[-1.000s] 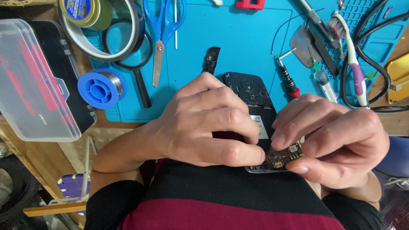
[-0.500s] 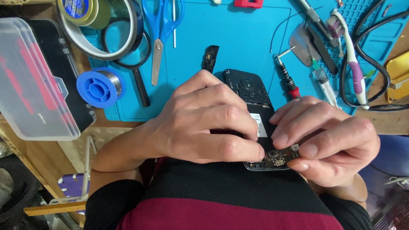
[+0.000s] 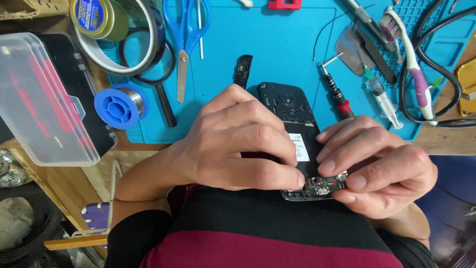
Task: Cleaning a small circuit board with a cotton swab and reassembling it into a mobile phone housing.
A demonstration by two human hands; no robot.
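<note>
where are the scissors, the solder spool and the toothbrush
scissors (image 3: 184, 59): head view, on the blades near the pivot
solder spool (image 3: 120, 105): head view, blue flange face
toothbrush (image 3: 418, 82): head view, mid handle

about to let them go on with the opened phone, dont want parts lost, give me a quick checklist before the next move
1. Left hand steadies the opened black phone: ok.
2. Right hand fingers on the small circuit board at the phone's near end: ok.
3. Board seated or loose: cannot tell.
4. Red-handled screwdriver lies on the blue mat, beside the phone: ok.
5. Loose screws accounted for: cannot tell.
</note>
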